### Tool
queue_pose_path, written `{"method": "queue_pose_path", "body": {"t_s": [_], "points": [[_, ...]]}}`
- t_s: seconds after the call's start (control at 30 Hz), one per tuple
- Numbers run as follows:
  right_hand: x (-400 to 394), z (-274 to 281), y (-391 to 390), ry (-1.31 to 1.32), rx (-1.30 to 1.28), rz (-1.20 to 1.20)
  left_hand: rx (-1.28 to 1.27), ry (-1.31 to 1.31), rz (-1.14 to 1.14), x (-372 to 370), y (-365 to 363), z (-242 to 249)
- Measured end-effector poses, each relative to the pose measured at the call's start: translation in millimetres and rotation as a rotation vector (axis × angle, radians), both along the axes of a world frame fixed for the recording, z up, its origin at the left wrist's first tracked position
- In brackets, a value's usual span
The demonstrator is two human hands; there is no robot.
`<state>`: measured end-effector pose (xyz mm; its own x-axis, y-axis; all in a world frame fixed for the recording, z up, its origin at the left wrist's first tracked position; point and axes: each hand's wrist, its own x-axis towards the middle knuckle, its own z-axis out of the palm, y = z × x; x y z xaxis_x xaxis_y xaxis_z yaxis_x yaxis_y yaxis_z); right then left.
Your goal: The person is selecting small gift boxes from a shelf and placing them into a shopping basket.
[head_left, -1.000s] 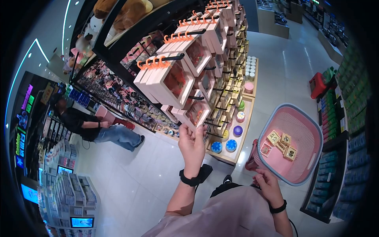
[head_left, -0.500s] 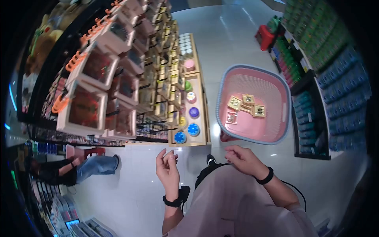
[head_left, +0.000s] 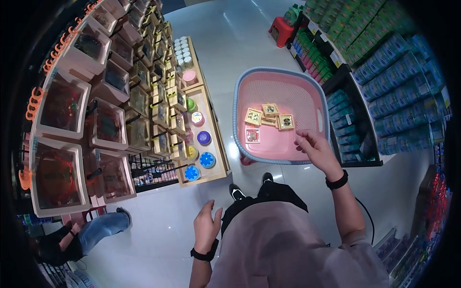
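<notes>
My right hand (head_left: 317,152) is over the near right corner of a pink basket (head_left: 314,89) with a blue rim. Its fingers are loosely bent and apart, and no object shows in them. Inside the basket lie several small gold-coloured boxes (head_left: 285,122) and one pink-and-white box (head_left: 252,136). Low in front of my body, my left hand (head_left: 206,228) hangs with thumb and fingers apart, holding nothing. The nearest thing to it is a wooden tray (head_left: 218,156) with blue-lidded round tubs (head_left: 207,160).
On the left, a rack carries hanging framed boxes (head_left: 65,105) on hooks. Shelves of blue bottles (head_left: 389,91) and green packs stand to the right. A red stool (head_left: 282,31) is farther off. Another person in jeans (head_left: 103,230) is at the lower left.
My right hand has moved forward and right, over the basket's near corner. My left hand has dropped lower, away from the tray. The view has shifted, bringing the basket further left.
</notes>
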<state>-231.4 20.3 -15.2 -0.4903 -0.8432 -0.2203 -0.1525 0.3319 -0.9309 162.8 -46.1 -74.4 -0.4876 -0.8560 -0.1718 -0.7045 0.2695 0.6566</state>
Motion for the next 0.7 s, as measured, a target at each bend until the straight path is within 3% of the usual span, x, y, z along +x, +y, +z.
{"method": "queue_pose_path", "body": {"t_s": [0.13, 0.23, 0.47, 0.7], "points": [[-46, -19, -18, 0.107, 0.106, 0.016, 0.05, -0.099, -0.067, 6, -4, -23], [-79, -66, -45, -0.003, 0.289, 0.056, 0.085, -0.153, -0.064, 2, -2, -33], [-146, -260, -108, -0.092, 0.684, 0.091, 0.265, -0.269, 0.116, -26, 27, -22], [-123, -419, -148, -0.494, 0.671, -0.02, 0.447, -0.474, 0.377, -32, 94, -17]]}}
